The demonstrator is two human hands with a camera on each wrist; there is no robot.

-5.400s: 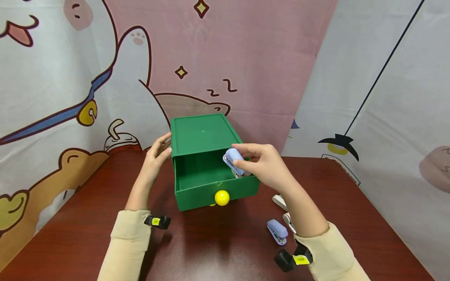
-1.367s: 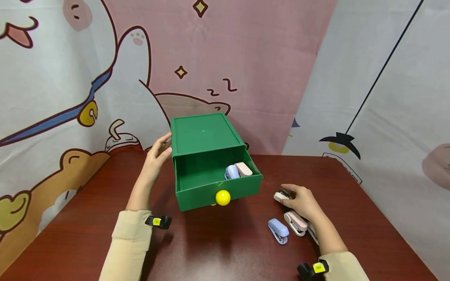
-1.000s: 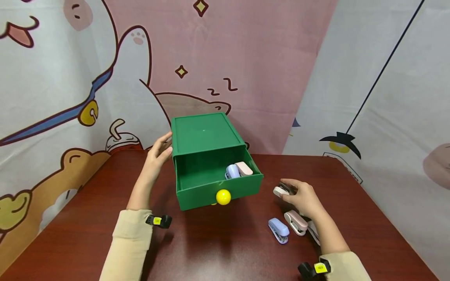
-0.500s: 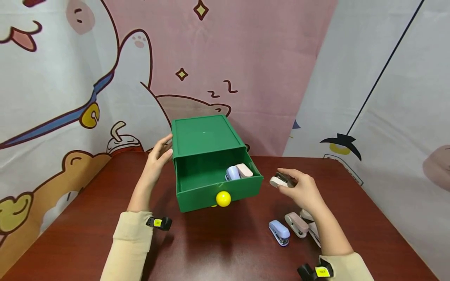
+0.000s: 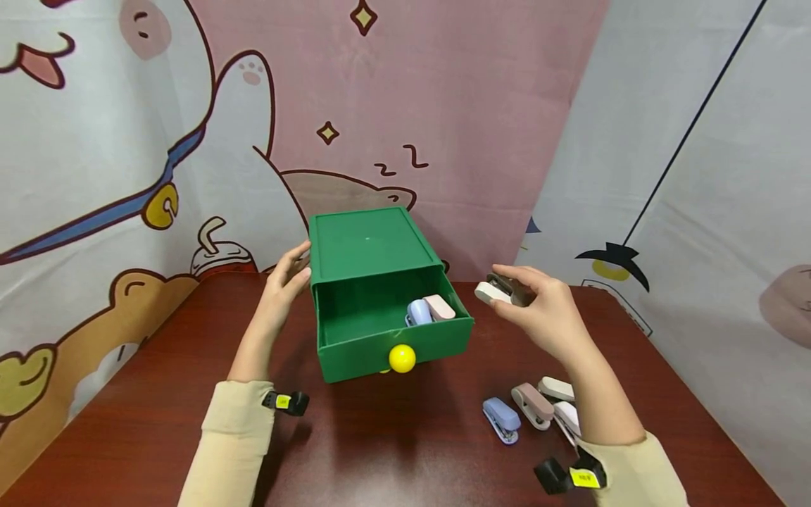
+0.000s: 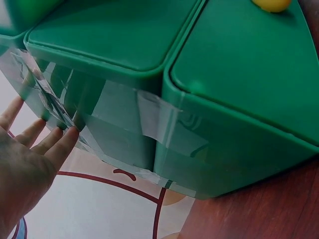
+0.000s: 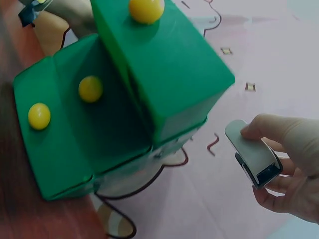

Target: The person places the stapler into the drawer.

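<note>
A green drawer cabinet (image 5: 374, 243) stands on the table with its top drawer (image 5: 355, 360) pulled out. Inside that drawer, at its right side, lie a blue stapler (image 5: 418, 312) and a pale pink stapler (image 5: 440, 307). My left hand (image 5: 281, 289) rests its fingertips on the cabinet's left side, fingers fairly straight, as the left wrist view also shows. To the right of the open drawer, raised above the table, my right hand (image 5: 551, 310) pinches a white stapler (image 7: 251, 154) between thumb and fingers.
On the table at right lie a blue stapler (image 5: 502, 420), a pink stapler (image 5: 533, 405) and two whitish staplers, one a white stapler (image 5: 556, 389) partly behind my forearm. Yellow knobs (image 7: 90, 89) stick out from the lower drawers. A printed curtain (image 5: 475, 141) hangs behind.
Earlier, my right hand let the blue stapler go in the drawer. Since then it has gripped the white stapler from the table and lifted it up and left. The left hand has stayed put.
</note>
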